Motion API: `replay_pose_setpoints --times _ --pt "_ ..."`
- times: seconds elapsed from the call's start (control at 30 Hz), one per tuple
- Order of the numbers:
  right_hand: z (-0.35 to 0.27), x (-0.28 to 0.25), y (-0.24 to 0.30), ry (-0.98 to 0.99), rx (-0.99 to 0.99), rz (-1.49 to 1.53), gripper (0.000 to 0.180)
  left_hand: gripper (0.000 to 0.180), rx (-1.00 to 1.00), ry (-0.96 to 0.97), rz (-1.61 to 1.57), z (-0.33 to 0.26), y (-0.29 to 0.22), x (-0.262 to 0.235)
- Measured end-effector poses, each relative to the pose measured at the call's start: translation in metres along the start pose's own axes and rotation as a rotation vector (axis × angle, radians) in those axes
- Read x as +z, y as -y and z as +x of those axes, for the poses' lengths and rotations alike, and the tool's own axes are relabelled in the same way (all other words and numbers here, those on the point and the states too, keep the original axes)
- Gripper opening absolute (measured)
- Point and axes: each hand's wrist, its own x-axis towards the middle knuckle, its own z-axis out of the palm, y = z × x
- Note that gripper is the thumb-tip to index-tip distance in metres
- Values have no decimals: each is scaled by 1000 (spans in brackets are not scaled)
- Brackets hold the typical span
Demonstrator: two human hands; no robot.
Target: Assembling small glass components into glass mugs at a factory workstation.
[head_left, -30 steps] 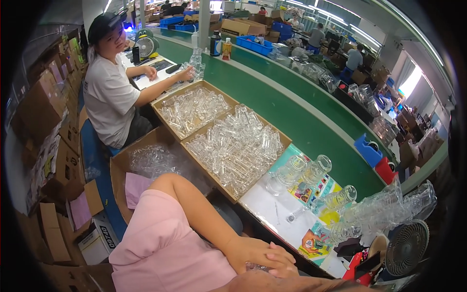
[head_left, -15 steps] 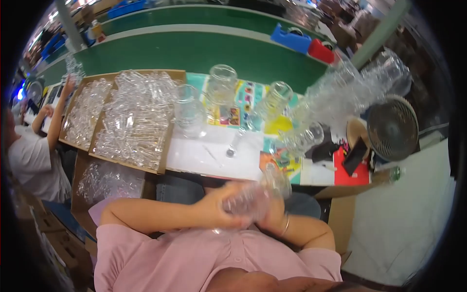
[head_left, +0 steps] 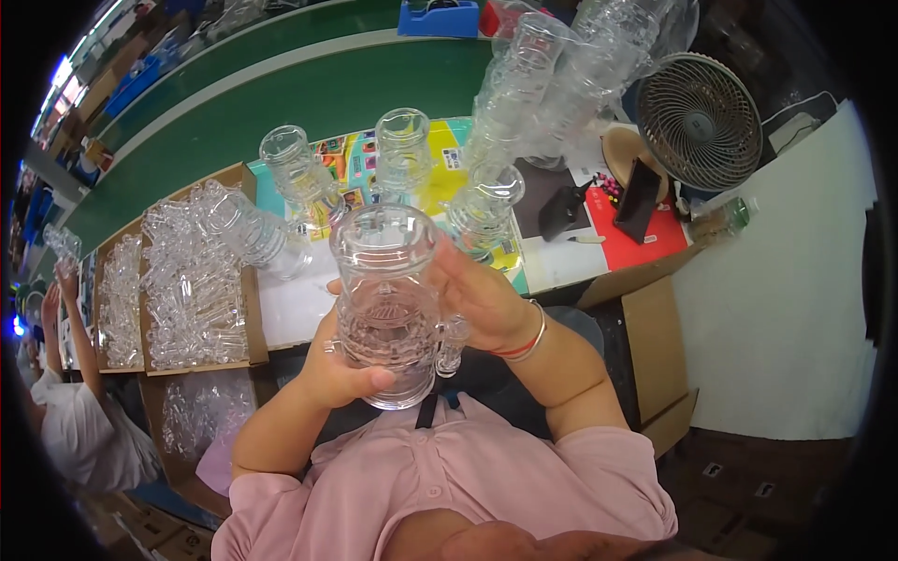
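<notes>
My left hand (head_left: 343,376) is closed around the lower left side of a clear, waisted vessel (head_left: 388,318), its thumb across the front. The vessel stands upright before my chest, wide rim up, with a patterned lower body and a small clear piece projecting at its right side. Beside its upper right side is my right hand (head_left: 486,301), fingers stretched out and partly behind the vessel; whether they press on it I cannot tell. Similar clear vessels stand on the table beyond: one at the left (head_left: 297,168), one in the middle (head_left: 404,150) and one nearer (head_left: 486,210).
Another clear vessel (head_left: 257,229) leans by a cardboard box (head_left: 253,318) of small clear parts. Plastic-wrapped vessels (head_left: 561,84) pile up at the back right, near a fan (head_left: 700,122) and a dark phone-like slab (head_left: 638,201). A co-worker's arm (head_left: 79,327) is at far left.
The vessel has come up from low by my chest to upright in front of me. My right hand's fingers have stretched out beside it. The view has shifted to the right.
</notes>
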Motion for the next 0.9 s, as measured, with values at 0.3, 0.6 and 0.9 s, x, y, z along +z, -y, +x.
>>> replay_pose_setpoints --times 0.3,0.6,0.9 --pt "-2 7 6 239 -26 -58 92 97 2 51 90 -2 6 -10" --pt "7 8 4 135 -308 -483 87 109 420 180 326 6 28 -19" --pt "-15 19 -1 -171 -925 -1674 29 113 717 -417 670 -28 20 -11"
